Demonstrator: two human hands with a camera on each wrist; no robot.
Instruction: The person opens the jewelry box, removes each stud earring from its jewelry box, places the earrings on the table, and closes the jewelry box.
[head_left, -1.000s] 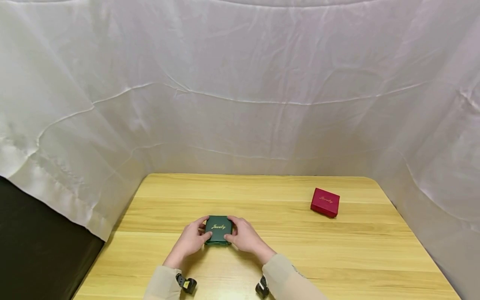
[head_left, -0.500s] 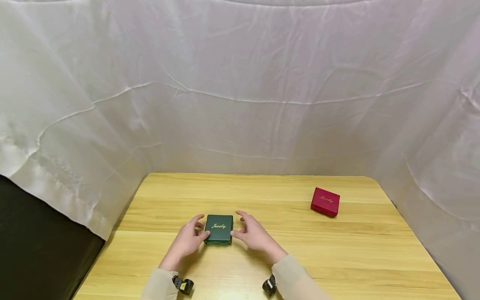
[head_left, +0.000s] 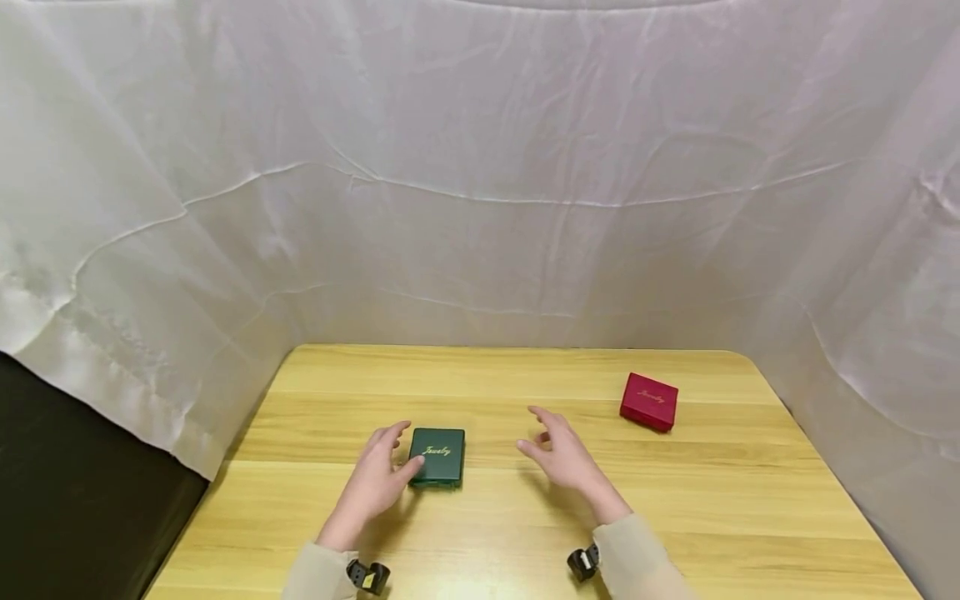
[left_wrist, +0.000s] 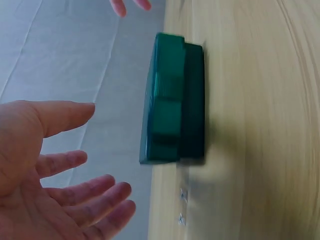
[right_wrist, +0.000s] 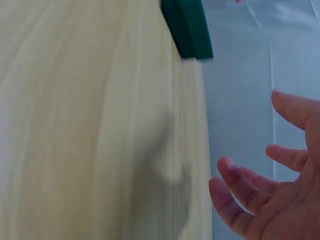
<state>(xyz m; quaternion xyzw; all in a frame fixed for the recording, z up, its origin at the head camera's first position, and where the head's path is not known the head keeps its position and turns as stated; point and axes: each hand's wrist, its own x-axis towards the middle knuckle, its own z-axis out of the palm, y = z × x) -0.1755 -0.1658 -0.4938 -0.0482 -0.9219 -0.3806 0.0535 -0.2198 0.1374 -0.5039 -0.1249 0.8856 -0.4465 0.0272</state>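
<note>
A green jewelry box (head_left: 437, 457) with gold "Jewelry" lettering lies on the wooden table, its lid on. My left hand (head_left: 377, 475) hovers at its left side, fingers spread and holding nothing. The thumb overlaps the box's edge in the head view, but the left wrist view shows a gap between hand and box (left_wrist: 167, 100). Two small shiny pieces (left_wrist: 182, 206) lie on the table beside the box. To the right, my right hand (head_left: 564, 454) is raised above the table with loose, parted fingers and nothing in them.
A red jewelry box (head_left: 649, 402) lies toward the back right of the wooden table (head_left: 750, 500). Pale cloth (head_left: 480, 250) hangs behind the table and along its sides. Black material (head_left: 82, 492) shows at the lower left.
Both hands have let go of the green jewelry box. The right hand has moved off to the right, while the left hand stays close by with its fingers opened. The box has stayed in place.
</note>
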